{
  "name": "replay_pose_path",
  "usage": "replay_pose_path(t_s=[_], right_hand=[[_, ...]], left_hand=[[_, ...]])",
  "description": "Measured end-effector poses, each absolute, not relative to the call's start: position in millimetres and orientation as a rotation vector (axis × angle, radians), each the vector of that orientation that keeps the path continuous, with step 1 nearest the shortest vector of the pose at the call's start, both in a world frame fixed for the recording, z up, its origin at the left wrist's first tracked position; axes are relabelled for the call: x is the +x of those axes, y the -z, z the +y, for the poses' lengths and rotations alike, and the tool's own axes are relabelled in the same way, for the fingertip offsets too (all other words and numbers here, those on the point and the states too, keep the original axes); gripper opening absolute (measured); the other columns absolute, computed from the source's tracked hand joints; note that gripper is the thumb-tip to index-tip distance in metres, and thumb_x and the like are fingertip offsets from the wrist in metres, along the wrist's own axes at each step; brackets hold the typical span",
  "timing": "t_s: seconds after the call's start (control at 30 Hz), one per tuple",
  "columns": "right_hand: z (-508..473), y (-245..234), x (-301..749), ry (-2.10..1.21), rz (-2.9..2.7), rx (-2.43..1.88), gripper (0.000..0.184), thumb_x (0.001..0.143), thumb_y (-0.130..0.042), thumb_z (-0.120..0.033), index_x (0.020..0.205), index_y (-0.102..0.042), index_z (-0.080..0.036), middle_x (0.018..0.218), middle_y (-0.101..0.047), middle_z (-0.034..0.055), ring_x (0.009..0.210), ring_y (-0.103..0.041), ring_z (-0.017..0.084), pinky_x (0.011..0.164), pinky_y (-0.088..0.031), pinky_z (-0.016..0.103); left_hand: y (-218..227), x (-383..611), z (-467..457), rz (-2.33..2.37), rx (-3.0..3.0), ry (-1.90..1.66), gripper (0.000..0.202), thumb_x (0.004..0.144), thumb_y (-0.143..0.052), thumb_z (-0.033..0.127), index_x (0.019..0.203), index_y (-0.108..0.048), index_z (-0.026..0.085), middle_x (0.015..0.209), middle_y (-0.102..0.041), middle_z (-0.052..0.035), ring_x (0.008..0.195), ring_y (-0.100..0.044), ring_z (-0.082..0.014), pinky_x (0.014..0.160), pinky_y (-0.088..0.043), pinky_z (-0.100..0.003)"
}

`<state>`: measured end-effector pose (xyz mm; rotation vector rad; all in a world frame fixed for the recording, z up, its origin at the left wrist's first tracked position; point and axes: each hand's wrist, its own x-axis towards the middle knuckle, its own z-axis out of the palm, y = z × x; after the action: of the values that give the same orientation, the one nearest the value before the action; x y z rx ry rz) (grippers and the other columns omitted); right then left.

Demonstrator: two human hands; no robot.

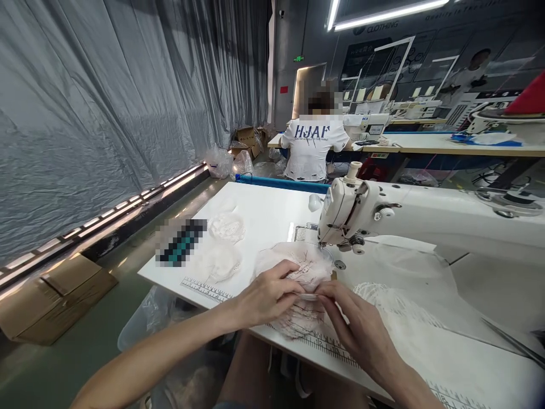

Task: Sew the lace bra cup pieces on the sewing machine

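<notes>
Nearest the camera, the left forearm point(170, 349) reaches in across the front edge of the white table point(264, 199), above the person's legs point(249, 369). The left hand point(268, 292) is partly curled, its thumb and fingers closed on the gathered sheer fabric point(293, 254), with one finger laid over the cloth. The right hand point(361, 312) faces it, thumb and fingertips pinched together at the same folded edge, the remaining fingers loosely bent. The sheer fabric, pale and marked with thin dark lines, lies bunched on the table just in front of the sewing machine point(353, 210). Its far part is beside the needle area, and a looser part spreads below the hands over the printed ruler point(332, 349). Whether any cloth sits under the presser foot cannot be told.

The step in hand appears to be lining up or folding that edge by fingertip. The next move seems to call for an even pinch from both sides, with the layers flat and the fingers clear of the needle.

To the left lie two round lace pieces point(227, 227) beside a blurred-out object point(181, 243). To the right are a fringed white cloth point(395, 307) and a slim metal tool point(508, 339), perhaps scissors. Beyond the table, a co-worker point(317, 147) in a white shirt sits facing away.
</notes>
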<state>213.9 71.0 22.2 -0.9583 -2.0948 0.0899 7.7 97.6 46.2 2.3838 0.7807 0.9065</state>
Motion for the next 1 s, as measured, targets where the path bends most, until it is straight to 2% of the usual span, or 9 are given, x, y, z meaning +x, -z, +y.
replay_pose_path(t_s=[0.1, 0.2, 0.33, 0.43, 0.6, 1.0], right_hand=[[68, -25, 214, 0.059, -2.06, -0.922, 0.011, 0.092, -0.046, -0.016, 0.1, -0.052, -0.02, 0.097, -0.058, 0.0085, 0.081, -0.059, 0.016, 0.063, -0.045, 0.024], [65, -21, 215, 0.167, -2.253, -0.879, 0.007, 0.091, -0.05, -0.019, 0.094, -0.056, -0.021, 0.091, -0.06, 0.0054, 0.074, -0.057, 0.015, 0.062, -0.041, 0.026], [64, -12, 215, 0.231, -2.321, -0.9, 0.012, 0.093, -0.047, -0.021, 0.088, -0.058, -0.019, 0.085, -0.062, 0.0039, 0.071, -0.057, 0.015, 0.061, -0.039, 0.026], [65, -8, 214, 0.195, -2.297, -0.93, 0.014, 0.094, -0.045, -0.02, 0.089, -0.058, -0.019, 0.086, -0.063, 0.0039, 0.069, -0.057, 0.015, 0.06, -0.039, 0.026], [67, -8, 216, 0.125, -2.3, -0.931, 0.017, 0.095, -0.041, -0.018, 0.091, -0.057, -0.019, 0.088, -0.064, 0.0049, 0.07, -0.058, 0.015, 0.058, -0.041, 0.025], [70, -13, 213, -0.123, -2.217, -0.996, 0.018, 0.094, -0.039, -0.02, 0.085, -0.054, -0.019, 0.081, -0.059, 0.004, 0.063, -0.056, 0.012, 0.056, -0.041, 0.022]], left_hand=[[-54, 6, 104, 0.821, 2.328, -0.963, 0.019, 0.083, -0.051, 0.007, 0.096, -0.063, 0.014, 0.1, -0.055, -0.0073, 0.086, -0.057, -0.0148, 0.07, -0.048, -0.023], [-58, 4, 107, 0.803, 2.322, -1.023, 0.023, 0.082, -0.051, 0.006, 0.102, -0.057, 0.016, 0.099, -0.056, -0.0054, 0.093, -0.056, -0.0161, 0.082, -0.047, -0.027], [-53, 4, 104, 0.765, 2.364, -0.966, 0.016, 0.085, -0.047, 0.007, 0.088, -0.06, 0.015, 0.11, -0.052, -0.0092, 0.097, -0.055, -0.0164, 0.082, -0.046, -0.026], [-47, 2, 101, 0.723, 2.37, -0.909, 0.024, 0.086, -0.044, 0.006, 0.08, -0.065, 0.013, 0.112, -0.051, -0.0102, 0.1, -0.055, -0.0171, 0.081, -0.047, -0.025], [-45, 1, 100, 0.713, 2.354, -0.895, 0.027, 0.087, -0.043, 0.005, 0.091, -0.068, 0.014, 0.113, -0.052, -0.0111, 0.107, -0.053, -0.0189, 0.086, -0.047, -0.027], [-44, 3, 100, 0.706, 2.376, -0.855, 0.032, 0.085, -0.04, 0.0, 0.098, -0.067, 0.012, 0.115, -0.049, -0.0101, 0.107, -0.052, -0.0164, 0.087, -0.047, -0.025]])
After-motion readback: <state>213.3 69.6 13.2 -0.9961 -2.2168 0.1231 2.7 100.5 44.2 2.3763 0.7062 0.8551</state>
